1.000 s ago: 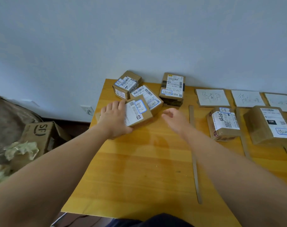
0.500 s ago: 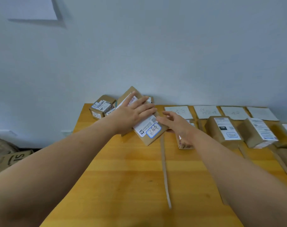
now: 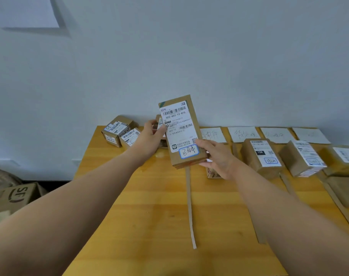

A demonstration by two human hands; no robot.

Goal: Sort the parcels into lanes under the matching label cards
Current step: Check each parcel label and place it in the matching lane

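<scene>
The parcel (image 3: pixel 181 132) stands tilted above the far middle of the table (image 3: pixel 149 206), left hand (image 3: pixel 149 138) pinching its left edge, right hand (image 3: pixel 217 158) thumb pressed on front, fingers curled behind the lower right corner.

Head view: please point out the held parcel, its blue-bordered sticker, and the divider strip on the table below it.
held parcel (image 3: pixel 182 130), head view, middle of its white shipping label.
blue-bordered sticker (image 3: pixel 188 152), head view, centre of the handwriting.
divider strip (image 3: pixel 190 208), head view, midway along its length.
</scene>
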